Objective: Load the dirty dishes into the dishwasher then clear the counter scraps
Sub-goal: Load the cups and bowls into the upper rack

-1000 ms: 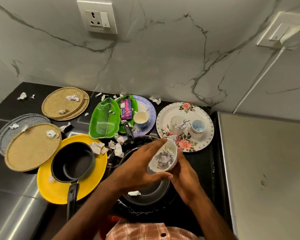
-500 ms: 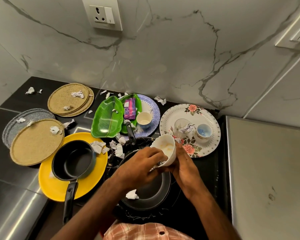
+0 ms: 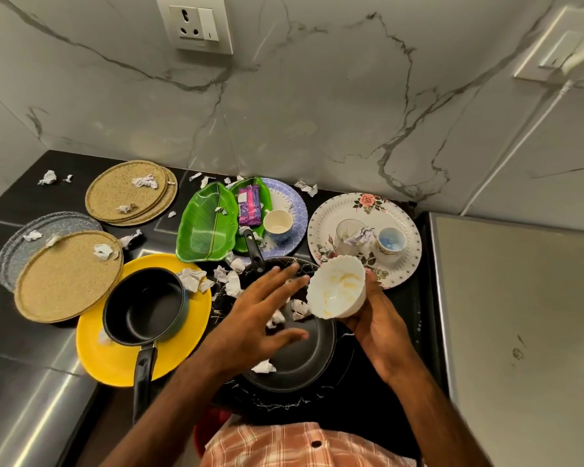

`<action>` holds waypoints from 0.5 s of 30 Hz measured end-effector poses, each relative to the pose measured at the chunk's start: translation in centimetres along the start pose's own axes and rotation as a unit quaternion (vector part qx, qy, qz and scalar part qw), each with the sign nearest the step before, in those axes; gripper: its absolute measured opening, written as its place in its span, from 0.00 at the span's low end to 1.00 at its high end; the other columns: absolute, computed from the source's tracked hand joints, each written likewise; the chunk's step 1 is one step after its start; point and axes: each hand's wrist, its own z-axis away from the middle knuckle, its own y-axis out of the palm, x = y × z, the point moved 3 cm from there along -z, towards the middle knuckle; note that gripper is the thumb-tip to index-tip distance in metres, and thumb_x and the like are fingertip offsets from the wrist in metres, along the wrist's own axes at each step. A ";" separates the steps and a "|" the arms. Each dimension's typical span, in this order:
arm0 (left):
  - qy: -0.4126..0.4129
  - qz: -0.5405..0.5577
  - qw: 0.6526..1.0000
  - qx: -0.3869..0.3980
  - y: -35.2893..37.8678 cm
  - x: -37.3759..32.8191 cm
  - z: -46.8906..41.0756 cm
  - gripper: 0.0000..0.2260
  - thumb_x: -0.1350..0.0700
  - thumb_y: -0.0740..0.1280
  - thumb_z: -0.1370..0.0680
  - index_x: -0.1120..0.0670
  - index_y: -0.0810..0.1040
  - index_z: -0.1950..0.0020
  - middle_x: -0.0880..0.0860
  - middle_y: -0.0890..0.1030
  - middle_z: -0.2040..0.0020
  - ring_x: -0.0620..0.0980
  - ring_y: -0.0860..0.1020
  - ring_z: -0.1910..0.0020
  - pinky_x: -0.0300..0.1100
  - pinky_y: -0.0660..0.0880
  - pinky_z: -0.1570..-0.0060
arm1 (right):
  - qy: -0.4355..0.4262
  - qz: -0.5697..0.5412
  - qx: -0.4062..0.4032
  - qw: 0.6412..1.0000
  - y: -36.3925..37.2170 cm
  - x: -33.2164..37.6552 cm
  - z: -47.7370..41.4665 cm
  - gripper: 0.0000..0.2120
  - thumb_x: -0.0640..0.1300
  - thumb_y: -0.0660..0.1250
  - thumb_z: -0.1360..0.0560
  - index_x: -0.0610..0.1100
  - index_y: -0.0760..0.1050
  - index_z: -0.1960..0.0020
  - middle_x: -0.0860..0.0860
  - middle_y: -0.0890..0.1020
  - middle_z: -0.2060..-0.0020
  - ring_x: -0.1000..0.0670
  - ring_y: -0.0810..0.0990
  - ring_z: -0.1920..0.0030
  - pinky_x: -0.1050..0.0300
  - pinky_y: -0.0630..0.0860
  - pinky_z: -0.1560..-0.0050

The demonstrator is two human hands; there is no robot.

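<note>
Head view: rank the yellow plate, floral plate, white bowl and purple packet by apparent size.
1. yellow plate, though it is nearer the camera than the floral one
2. floral plate
3. white bowl, held up close, so it looks bigger
4. purple packet

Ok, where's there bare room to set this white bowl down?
The grey top right of the floral plate is bare and nearest the bowl. Also free: the steel strip front-left of the yellow plate. Crowded: the middle, around the frying pan and saucepan, with scraps between; the mats at left carry scraps too.
</note>
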 end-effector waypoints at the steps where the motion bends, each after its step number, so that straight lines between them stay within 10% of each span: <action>1: 0.015 -0.004 1.000 0.002 0.3 -0.7 0.2 0.36 0.37 0.70 0.24 0.37 0.57 0.20 0.36 0.52 0.19 0.39 0.47 0.20 0.54 0.54 0.21 | -0.003 -0.003 0.003 1.000 0.1 -0.1 0.5 0.26 0.61 0.59 0.18 0.48 0.74 0.26 0.45 0.83 0.35 0.43 0.81 0.34 0.39 0.76 0.32; 7: 0.114 -0.020 0.993 -0.031 1.6 -3.9 1.8 0.18 0.44 0.64 0.20 0.48 0.80 0.33 0.46 0.82 0.37 0.39 0.76 0.35 0.49 0.71 0.31 | -0.015 -0.005 0.001 1.000 1.9 -1.9 4.6 0.24 0.57 0.57 0.17 0.43 0.75 0.29 0.41 0.84 0.38 0.41 0.83 0.37 0.49 0.82 0.39; 15: 0.090 0.079 0.993 -0.002 1.9 -3.8 5.7 0.13 0.50 0.69 0.19 0.49 0.82 0.35 0.47 0.85 0.44 0.41 0.82 0.49 0.46 0.80 0.53 | -0.036 -0.013 -0.012 0.999 1.7 -4.9 11.5 0.22 0.53 0.60 0.18 0.50 0.72 0.25 0.45 0.83 0.35 0.44 0.82 0.35 0.46 0.78 0.35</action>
